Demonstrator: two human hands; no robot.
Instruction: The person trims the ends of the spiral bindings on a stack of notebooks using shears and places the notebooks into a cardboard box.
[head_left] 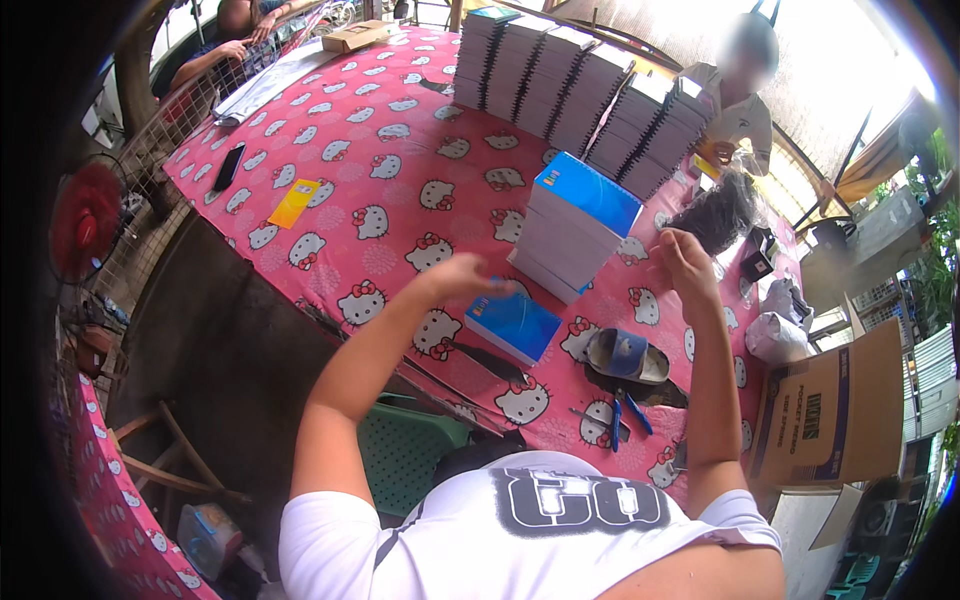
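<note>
A tall stack of blue-covered books (575,225) stands on the pink table in front of me. Nearer to me lies a lower blue-covered book or small pile (513,328). My left hand (462,278) hovers by the upper left edge of that lower pile; its fingertips are blurred. To the right of the tall stack, my right hand (686,260) is raised with thumb and fingers pinched together, and whatever they hold is too small to make out. Below it lie a blue slipper (628,356) and blue-handled pliers (628,415).
Rows of spiral-bound books (560,85) line the far side, with a person (735,110) behind them. A black heap (715,212) lies at right, above white bags (780,320) and a cardboard box (830,405). A phone (230,167) and yellow card (294,204) lie left.
</note>
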